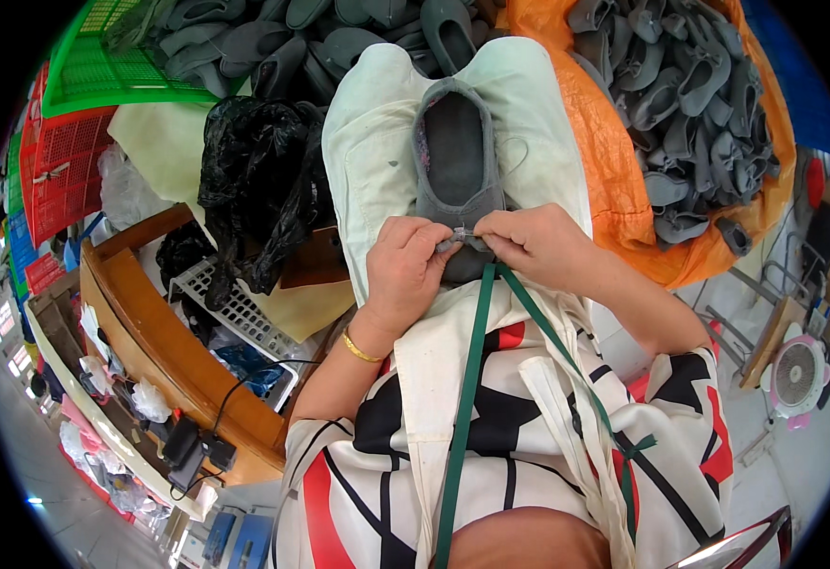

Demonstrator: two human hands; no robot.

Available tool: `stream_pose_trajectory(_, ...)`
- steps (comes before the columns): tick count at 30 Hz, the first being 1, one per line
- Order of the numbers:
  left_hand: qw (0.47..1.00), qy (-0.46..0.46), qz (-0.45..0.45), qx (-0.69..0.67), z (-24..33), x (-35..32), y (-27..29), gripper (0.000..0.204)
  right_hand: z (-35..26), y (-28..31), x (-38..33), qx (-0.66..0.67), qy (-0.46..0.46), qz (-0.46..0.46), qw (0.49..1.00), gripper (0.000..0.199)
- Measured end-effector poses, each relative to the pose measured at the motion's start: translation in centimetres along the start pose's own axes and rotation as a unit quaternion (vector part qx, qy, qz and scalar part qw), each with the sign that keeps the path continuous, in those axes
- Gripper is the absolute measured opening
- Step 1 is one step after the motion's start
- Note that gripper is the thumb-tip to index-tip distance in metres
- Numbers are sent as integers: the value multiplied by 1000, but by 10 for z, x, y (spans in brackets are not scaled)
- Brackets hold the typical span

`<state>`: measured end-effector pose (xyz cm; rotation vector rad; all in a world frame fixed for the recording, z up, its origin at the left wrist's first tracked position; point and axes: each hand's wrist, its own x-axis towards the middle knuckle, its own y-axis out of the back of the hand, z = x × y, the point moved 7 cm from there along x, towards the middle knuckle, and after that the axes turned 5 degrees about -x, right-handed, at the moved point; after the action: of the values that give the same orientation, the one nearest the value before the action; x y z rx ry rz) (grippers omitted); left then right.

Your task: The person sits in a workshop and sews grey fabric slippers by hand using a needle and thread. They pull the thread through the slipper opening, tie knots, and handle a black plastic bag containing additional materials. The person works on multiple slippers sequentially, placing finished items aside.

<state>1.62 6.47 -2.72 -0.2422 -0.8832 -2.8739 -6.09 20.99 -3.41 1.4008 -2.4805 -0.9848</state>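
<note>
A grey felt slip-on shoe (426,196) lies on the white cloth (368,142) over my lap, its toe toward me. On the toe sits a small grey bow (473,243) with a shiny bit at its middle. My left hand (404,270) is closed, pinching the bow's left side between thumb and fingers. From the other side my right hand (536,248) closes in a pinch at the bow's right end. A thin light sliver shows at its fingertips, too small to name. A fine thread loop (519,150) lies on the cloth right of the shoe.
Many grey shoes (349,47) are heaped ahead, beside a green crate (111,71). An orange sack (605,190) at right holds more grey shoes. Left are a black plastic bag (258,171), a white basket (235,308) and a wooden table (178,351). A fan (798,375) stands far right.
</note>
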Motion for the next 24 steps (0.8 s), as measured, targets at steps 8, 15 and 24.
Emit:
stream_pose_trajectory(8, 1000, -14, 18, 9, 0, -1, 0, 28, -2, -1, 0, -7, 5, 4, 1000, 11)
stream_pose_trajectory(15, 1000, -20, 11, 14, 1, -1, 0, 26, -2, 0, 2, -14, 8, -3, 1000, 12)
stream_pose_trajectory(24, 997, -62, 5, 53, 5, 0, -1, 31, -8, 5, 11, -24, 32, -60, 997, 13)
